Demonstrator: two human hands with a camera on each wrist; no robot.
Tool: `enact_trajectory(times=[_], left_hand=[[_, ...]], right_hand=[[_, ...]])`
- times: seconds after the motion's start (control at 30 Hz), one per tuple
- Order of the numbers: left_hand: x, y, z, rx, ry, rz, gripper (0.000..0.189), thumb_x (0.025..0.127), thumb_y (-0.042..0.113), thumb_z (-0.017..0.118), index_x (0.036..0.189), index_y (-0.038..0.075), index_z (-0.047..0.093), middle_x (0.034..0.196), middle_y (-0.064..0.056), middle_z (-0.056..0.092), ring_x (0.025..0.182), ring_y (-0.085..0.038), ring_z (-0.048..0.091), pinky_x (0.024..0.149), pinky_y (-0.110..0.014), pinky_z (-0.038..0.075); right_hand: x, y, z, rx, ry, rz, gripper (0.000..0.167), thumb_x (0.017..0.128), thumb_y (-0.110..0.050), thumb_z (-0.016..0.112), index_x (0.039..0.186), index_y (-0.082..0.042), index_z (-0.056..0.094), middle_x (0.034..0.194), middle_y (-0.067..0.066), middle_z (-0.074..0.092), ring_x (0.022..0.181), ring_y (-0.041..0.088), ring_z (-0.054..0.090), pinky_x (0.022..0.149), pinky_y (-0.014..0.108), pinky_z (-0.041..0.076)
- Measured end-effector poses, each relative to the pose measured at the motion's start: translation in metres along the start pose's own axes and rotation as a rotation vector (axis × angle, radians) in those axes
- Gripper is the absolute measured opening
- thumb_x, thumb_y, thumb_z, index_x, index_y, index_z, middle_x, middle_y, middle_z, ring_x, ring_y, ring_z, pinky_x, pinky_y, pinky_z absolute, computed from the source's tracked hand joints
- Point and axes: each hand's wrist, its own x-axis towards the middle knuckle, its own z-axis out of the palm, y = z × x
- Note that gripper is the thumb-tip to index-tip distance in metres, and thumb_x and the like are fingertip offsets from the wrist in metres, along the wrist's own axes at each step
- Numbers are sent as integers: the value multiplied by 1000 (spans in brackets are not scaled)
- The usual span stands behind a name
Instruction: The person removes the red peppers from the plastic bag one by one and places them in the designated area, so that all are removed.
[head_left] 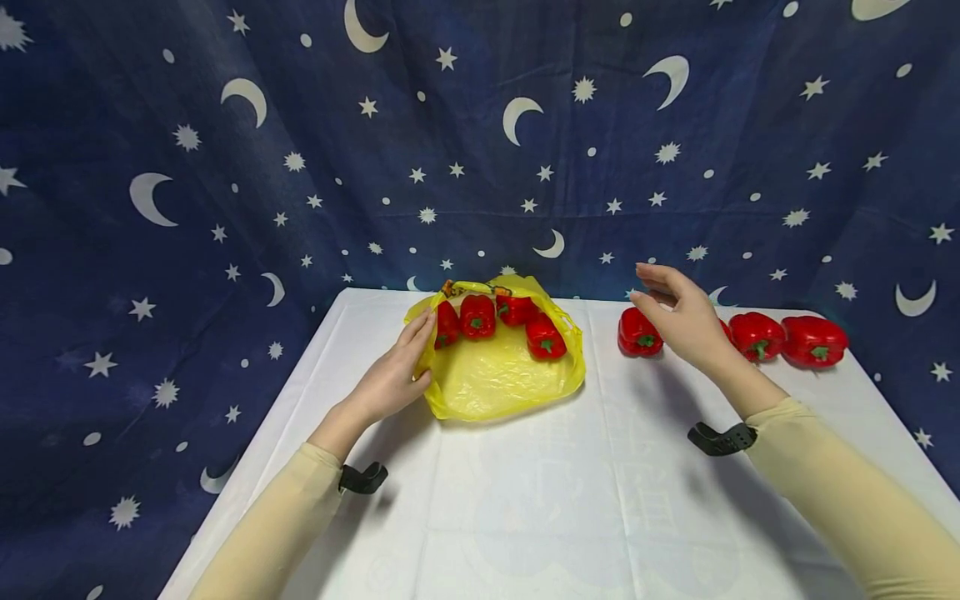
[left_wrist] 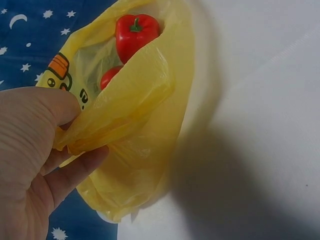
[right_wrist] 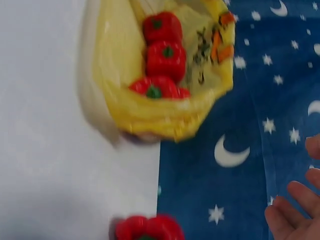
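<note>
A yellow plastic bag (head_left: 495, 392) lies with its mouth spread wide, and several red bell peppers (head_left: 477, 317) sit inside along its far side. My left hand (head_left: 393, 375) is at the bag's left edge; the left wrist view shows the thumb and fingers pinching a fold of the rim (left_wrist: 95, 132). Empty and with loosely bent fingers, my right hand (head_left: 678, 321) hovers over the table's right half. Just left of and below it stands a single red bell pepper (head_left: 640, 333), apart from the bag. The right wrist view catches only fingertips (right_wrist: 300, 205) at its edge.
More red bell peppers (head_left: 757, 336) stand in a row at the back right, one partly hidden by my right forearm. A white cloth covers the table (head_left: 540, 500). Behind it hangs a dark blue curtain (head_left: 480, 125) with moons and stars.
</note>
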Motion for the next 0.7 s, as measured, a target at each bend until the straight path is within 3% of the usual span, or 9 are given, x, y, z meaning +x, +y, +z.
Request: enact_trajectory(times=[0.23,0.47,0.7], left_hand=[[1,1,0,0,-6,-12,92,92,6,65,166,13,11,171,1,5,149,-27,33,113,-46,39],[1,2,-1,6,-9,-11,91,93,7,65,166,13,11,171,2,4,149,-26,31,114,-45,38],[2,1,0,1,-4,-2,91,92,6,65,166,13,11,171,3,4,149,-26,31,114,-45,37]], right_hand=[[0,-16,32,4,-103,-35,56,101,-34,65,150,-13,50,151,10,49,138,36,47,103,52,48],[1,-22,60,2,-191,-83,54,100,-31,66,148,-11,54,148,12,52,135,37,49,107,55,43],[1,-34,88,-58,-309,-57,55,97,-33,69,147,-16,56,150,9,52,137,36,48,108,57,42]])
